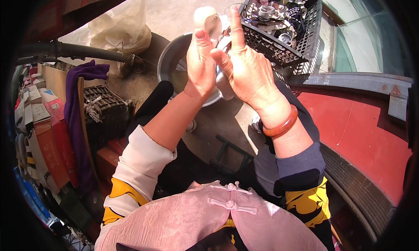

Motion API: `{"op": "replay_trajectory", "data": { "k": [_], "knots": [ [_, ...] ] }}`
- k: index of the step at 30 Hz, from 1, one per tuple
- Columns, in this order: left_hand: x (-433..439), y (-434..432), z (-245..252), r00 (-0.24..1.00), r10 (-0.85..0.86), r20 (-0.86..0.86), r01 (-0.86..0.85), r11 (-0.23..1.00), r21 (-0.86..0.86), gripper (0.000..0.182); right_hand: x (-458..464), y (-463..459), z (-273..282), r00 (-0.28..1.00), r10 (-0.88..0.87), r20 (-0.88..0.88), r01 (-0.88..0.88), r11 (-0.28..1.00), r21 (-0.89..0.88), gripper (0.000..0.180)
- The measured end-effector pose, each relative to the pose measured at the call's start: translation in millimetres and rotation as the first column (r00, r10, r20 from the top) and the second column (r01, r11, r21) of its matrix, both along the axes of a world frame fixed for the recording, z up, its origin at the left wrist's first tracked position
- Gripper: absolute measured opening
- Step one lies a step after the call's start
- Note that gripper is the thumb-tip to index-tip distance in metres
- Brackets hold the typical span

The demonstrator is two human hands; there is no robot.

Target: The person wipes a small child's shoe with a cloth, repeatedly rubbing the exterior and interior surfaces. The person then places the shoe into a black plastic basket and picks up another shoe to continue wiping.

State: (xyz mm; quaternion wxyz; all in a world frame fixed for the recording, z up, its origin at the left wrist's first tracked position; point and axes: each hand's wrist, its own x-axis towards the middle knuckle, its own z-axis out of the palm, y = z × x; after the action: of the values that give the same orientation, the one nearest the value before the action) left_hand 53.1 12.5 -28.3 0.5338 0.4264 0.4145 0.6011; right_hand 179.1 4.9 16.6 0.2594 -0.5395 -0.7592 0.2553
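Note:
My left hand (201, 64) grips a small pale-soled shoe (205, 16) above a grey metal basin (162, 62). The shoe's rounded end points away from me, and much of it is hidden behind my fingers. Against its right side lies my right hand (250, 70), index finger stretched out and thumb towards the shoe. A whitish cloth (226, 85) hangs down between the two hands, apparently held under my right palm. Some liquid shows in the basin below my left hand.
A black plastic crate (271, 43) full of small sandals (266, 11) stands at the upper right. To the right are a red panel (347, 126) and glass panes. Shoe boxes (49, 136), a purple cloth (72, 100), a dark basket (106, 102) and a plastic bag (121, 31) crowd the left.

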Motion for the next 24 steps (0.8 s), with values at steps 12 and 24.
{"op": "replay_trajectory", "data": {
  "k": [12, 24],
  "knots": [
    [-9.5, 8.9, 17.3, 0.998, -0.044, -0.042, 0.036, 0.982, -0.185, 0.076, -0.5, -8.8, -8.1, 0.985, 0.114, -0.131, -0.127, 0.988, -0.093, 0.108],
    [-37.8, 22.4, 21.2, 0.992, 0.125, -0.007, -0.125, 0.984, -0.124, 0.071, -9.9, -13.3, 1.1, 0.971, 0.158, -0.178, -0.165, 0.986, -0.025, 0.091]
  ]
}}
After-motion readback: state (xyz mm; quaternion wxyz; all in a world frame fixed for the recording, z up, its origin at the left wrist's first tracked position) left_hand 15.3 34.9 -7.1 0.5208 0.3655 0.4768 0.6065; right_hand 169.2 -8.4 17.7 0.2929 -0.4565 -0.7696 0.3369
